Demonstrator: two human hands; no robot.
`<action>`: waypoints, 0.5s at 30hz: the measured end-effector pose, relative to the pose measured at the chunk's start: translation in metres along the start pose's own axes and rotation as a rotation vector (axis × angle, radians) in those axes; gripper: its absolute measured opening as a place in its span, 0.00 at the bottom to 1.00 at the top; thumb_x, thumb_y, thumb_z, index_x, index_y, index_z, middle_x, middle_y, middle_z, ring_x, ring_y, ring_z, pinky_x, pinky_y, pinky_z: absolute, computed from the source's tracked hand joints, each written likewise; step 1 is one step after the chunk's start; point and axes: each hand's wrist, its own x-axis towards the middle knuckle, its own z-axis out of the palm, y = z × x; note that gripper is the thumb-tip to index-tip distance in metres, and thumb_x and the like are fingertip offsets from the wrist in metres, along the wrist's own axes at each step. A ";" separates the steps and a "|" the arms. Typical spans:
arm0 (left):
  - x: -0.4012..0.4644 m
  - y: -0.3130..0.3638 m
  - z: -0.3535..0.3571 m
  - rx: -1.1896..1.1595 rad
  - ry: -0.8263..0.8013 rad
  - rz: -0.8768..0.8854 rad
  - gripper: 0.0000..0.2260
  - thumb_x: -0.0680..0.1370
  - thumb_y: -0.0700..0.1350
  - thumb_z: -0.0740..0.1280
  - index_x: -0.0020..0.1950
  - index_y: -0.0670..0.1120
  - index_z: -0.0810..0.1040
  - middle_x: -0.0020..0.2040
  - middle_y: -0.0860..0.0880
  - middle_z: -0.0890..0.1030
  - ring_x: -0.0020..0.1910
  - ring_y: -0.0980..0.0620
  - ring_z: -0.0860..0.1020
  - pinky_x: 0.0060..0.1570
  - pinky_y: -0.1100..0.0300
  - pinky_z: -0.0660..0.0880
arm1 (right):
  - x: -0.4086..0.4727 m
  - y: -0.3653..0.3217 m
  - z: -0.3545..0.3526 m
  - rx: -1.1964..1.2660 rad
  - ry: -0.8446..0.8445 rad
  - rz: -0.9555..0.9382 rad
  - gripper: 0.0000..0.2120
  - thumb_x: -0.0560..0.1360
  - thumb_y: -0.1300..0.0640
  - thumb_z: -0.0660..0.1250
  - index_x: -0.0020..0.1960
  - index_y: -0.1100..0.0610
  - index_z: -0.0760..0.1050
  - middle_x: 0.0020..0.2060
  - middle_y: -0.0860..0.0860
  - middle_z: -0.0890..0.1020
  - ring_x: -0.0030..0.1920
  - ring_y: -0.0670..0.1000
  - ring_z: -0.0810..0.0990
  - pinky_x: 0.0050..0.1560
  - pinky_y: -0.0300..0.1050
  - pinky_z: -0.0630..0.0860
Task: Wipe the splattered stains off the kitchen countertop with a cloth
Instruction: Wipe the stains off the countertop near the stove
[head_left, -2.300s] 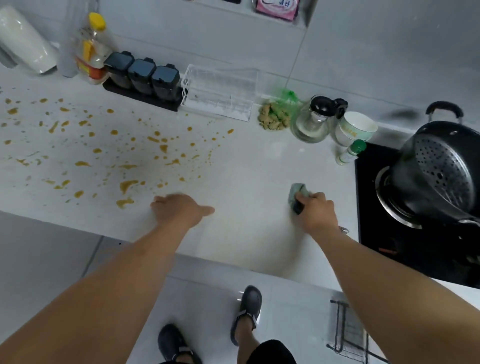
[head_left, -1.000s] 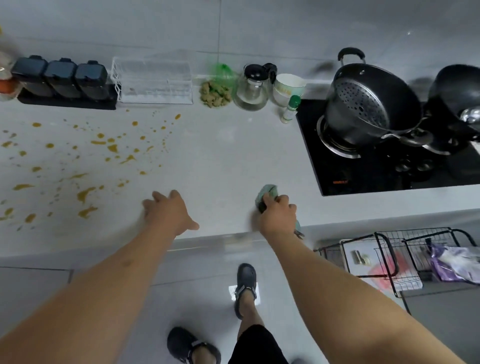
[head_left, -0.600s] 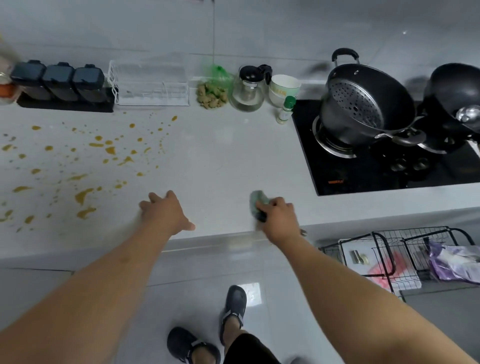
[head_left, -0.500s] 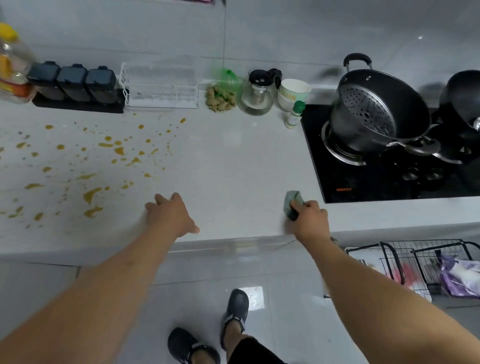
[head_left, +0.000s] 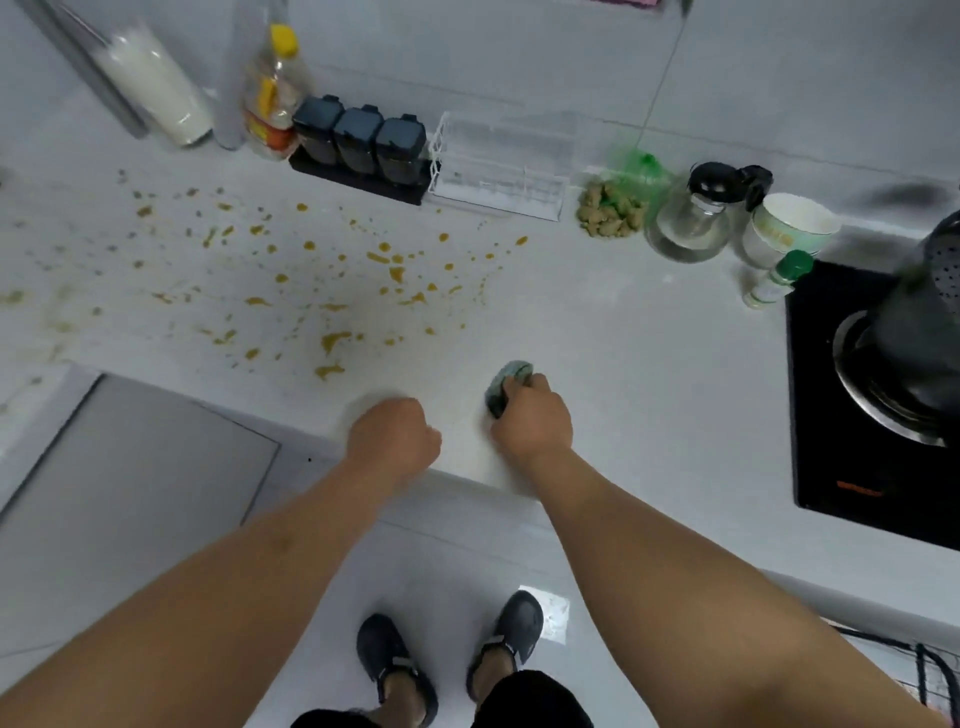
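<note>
Standing: two feet in dark grey clog shoes (head_left: 397, 662) on the pale tiled floor (head_left: 441, 561), below the table edge.
Left hand: the left hand (head_left: 393, 441) sits at the near edge of the white stone table (head_left: 623, 364), fingers curled into a loose fist, holding nothing.
Right hand: the right hand (head_left: 530, 418) grips a bunched grey-green cloth (head_left: 506, 382) and presses it onto the table, just right of the left hand.
Cloth position: it pokes out beyond the knuckles, on clean surface, near the right fringe of the splatter but apart from it.
Stains: yellow-brown splattered stains (head_left: 332, 340) spread across the table's left half, the largest blobs closest to the front edge.
Right side: black glass hob (head_left: 831, 457) with a dark metal steamer pot (head_left: 914, 332) on a burner.
Back row, left to right: white cylindrical container (head_left: 156, 85), clear oil bottle with yellow cap (head_left: 272, 93), three dark spice jars on a black tray (head_left: 358, 140), clear plastic rack (head_left: 498, 171), pile of beige lumps (head_left: 608, 213), glass jug with black lid (head_left: 696, 218), white paper cup (head_left: 787, 228), small green-capped bottle (head_left: 776, 280).
</note>
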 end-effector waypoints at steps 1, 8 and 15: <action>-0.002 -0.014 -0.003 0.010 -0.003 -0.025 0.10 0.79 0.48 0.65 0.39 0.46 0.73 0.37 0.50 0.75 0.39 0.47 0.78 0.36 0.58 0.71 | -0.002 -0.016 0.008 -0.015 -0.020 -0.052 0.20 0.74 0.52 0.66 0.64 0.54 0.75 0.61 0.55 0.71 0.50 0.57 0.74 0.45 0.47 0.72; 0.006 -0.126 -0.037 0.054 0.037 -0.138 0.08 0.79 0.46 0.66 0.42 0.44 0.75 0.38 0.49 0.75 0.41 0.47 0.78 0.39 0.57 0.72 | -0.025 -0.074 0.044 -0.094 -0.130 -0.385 0.22 0.73 0.50 0.67 0.67 0.47 0.74 0.66 0.52 0.70 0.61 0.58 0.73 0.54 0.51 0.78; 0.029 -0.210 -0.070 0.006 -0.050 -0.206 0.17 0.82 0.53 0.65 0.59 0.39 0.75 0.62 0.38 0.74 0.54 0.41 0.78 0.53 0.50 0.78 | 0.012 -0.090 0.032 -0.084 0.033 -0.020 0.25 0.72 0.43 0.64 0.68 0.46 0.74 0.57 0.54 0.74 0.52 0.60 0.78 0.48 0.47 0.74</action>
